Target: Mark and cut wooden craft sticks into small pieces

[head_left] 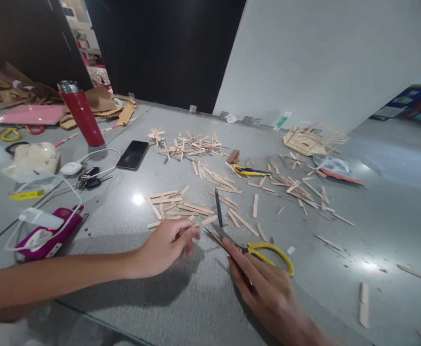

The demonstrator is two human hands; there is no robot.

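Observation:
My left hand is closed, thumb against fingers, in a pinch on a thin wooden craft stick that is mostly hidden. Facing it, my right hand lies over a pair of scissors, its fingers along the blades and pivot. The blades point at my left hand, slightly apart. One yellow handle loop sticks out beyond my knuckles; a bit of red shows beneath the fingers. Just past the blade tips lies a black pen. Loose craft sticks spread out behind my left hand.
Further back are a stick pile, a yellow cutter and a stick-built frame. On the left stand a red bottle, a phone, keys and a purple case with white cables.

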